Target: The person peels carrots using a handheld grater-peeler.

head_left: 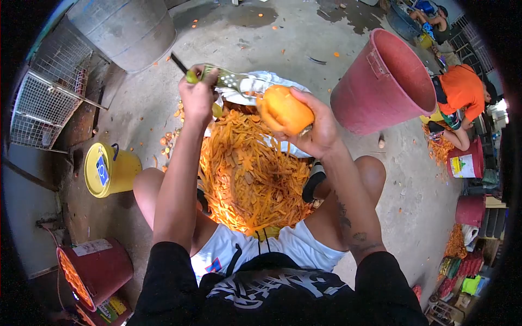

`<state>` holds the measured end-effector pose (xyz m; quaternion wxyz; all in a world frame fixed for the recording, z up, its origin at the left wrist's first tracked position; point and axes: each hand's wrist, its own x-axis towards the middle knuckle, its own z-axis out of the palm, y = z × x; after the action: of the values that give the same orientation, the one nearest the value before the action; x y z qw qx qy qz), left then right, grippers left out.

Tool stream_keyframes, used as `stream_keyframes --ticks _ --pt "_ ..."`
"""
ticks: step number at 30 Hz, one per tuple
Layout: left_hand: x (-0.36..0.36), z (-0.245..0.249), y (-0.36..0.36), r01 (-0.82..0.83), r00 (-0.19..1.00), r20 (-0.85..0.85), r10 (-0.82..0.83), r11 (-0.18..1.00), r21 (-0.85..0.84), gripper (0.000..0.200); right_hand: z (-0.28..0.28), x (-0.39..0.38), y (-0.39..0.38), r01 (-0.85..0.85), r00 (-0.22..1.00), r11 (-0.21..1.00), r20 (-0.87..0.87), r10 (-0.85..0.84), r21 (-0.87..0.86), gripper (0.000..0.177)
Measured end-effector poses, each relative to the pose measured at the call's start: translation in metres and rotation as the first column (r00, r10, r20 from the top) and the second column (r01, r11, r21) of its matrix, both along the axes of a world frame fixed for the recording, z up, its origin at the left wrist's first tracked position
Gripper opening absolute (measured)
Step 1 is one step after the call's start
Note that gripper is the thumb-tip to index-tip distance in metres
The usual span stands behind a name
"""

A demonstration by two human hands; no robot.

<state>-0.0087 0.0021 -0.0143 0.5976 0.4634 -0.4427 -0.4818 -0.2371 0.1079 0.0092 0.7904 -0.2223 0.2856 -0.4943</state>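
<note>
My left hand (197, 93) is closed around a peeler (229, 80) with a flat, perforated body; a green part and a dark tip stick out past my fist on the other side. In my right hand (319, 126) sits a thick orange carrot (293, 110), its near end toward me and partly peeled. The peeler's working end reaches close to the carrot's left side. Below both hands, between my legs, lies a big heap of orange peel strips (244, 168). A white sack (272, 81) lies behind the heap.
To the right stands a tall pink bin (375, 87); a yellow bucket (111, 171) is at left, near a wire cage (46, 103). A metal drum (122, 30) stands behind. A red bucket (103, 271) sits lower left. A person in orange (462, 89) crouches at right.
</note>
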Motion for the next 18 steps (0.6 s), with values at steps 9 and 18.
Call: stream_keyframes --ticks 9,18 --pt "-0.004 0.007 0.018 0.055 0.997 0.059 -0.048 0.992 -0.112 0.008 0.006 0.002 0.001 -0.02 0.997 0.999 -0.076 0.023 0.04 0.047" --pt "-0.002 -0.007 0.006 0.066 0.998 -0.009 -0.067 0.997 -0.05 0.006 -0.001 0.001 0.002 -0.079 0.986 0.994 -0.151 0.067 -0.074 0.045"
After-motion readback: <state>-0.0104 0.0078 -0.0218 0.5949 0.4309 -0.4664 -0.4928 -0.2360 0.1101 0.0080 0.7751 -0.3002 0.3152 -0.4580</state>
